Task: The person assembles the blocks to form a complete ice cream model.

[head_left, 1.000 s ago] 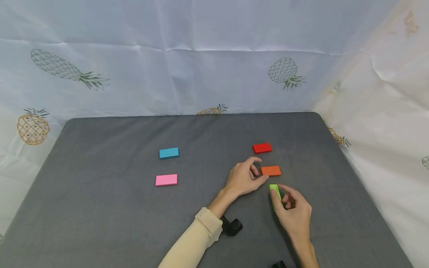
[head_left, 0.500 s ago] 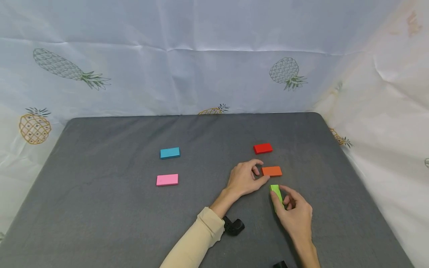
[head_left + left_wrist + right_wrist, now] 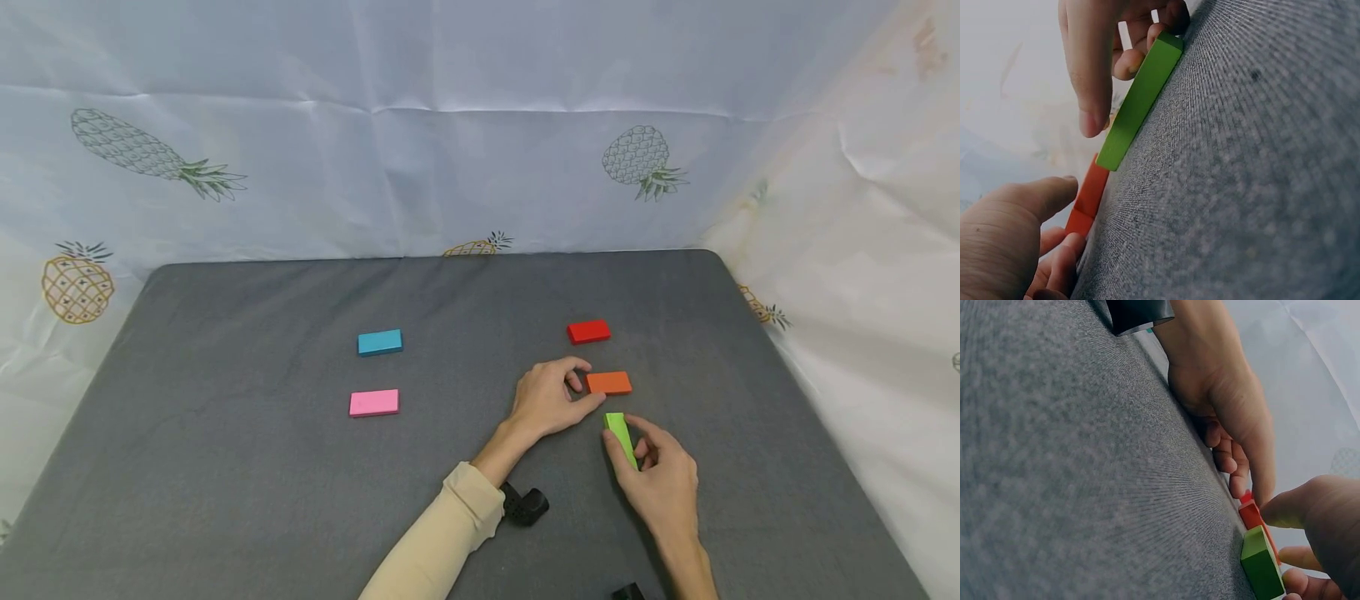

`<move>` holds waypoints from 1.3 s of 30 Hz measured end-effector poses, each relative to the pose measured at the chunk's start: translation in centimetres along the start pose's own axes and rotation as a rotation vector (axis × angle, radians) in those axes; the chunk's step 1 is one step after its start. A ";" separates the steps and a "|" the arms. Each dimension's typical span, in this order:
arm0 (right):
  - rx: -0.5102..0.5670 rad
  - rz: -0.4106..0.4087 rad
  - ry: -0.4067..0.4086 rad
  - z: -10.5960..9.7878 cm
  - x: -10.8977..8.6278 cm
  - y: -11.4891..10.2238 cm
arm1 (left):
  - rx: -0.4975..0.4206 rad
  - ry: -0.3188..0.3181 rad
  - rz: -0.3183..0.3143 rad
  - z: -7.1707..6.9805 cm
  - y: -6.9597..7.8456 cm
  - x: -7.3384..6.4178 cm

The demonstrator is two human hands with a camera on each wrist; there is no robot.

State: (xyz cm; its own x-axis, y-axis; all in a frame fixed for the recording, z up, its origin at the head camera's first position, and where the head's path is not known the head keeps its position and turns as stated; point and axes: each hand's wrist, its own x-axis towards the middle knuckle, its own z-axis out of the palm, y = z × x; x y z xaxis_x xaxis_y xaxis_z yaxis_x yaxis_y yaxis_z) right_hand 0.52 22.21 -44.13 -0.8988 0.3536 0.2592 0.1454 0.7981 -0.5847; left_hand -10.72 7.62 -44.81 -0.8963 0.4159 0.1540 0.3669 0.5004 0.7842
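A green block (image 3: 621, 442) sits lengthwise toward the person, at the right of the table. My right hand (image 3: 662, 479) is around it, thumb at its left and index finger at its far right corner. In the left wrist view, a gap shows between that hand's nearest finger and the green block (image 3: 1141, 103). Just beyond lies an orange block (image 3: 609, 383), crosswise. My left hand (image 3: 546, 398) rests at its left end, fingers loosely bent, thumb (image 3: 1057, 190) close to the block's side. A red block (image 3: 588, 332) lies farther back.
A blue block (image 3: 380, 342) and a pink block (image 3: 374, 403) lie on the left half of the grey table (image 3: 225, 467). A white curtain (image 3: 420, 183) with printed pineapples hangs behind. A black camera mount (image 3: 527, 507) is on the left wrist.
My right thumb has eased slightly left, away from the green block, so more of the block shows. The left hand stays almost still beside the orange block.
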 end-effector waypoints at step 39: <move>-0.042 0.011 -0.069 0.0 0.0 -0.3 | 0.276 0.011 0.042 0.9 0.6 0.0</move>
State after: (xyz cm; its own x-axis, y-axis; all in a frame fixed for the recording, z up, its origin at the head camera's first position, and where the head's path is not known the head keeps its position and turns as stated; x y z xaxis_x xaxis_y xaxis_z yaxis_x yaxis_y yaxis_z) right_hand 0.47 21.97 -44.00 -0.9232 0.3289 0.1986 0.1711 0.8148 -0.5540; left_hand -10.32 8.60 -44.84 -0.8808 0.4332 0.1910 0.4566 0.6711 0.5840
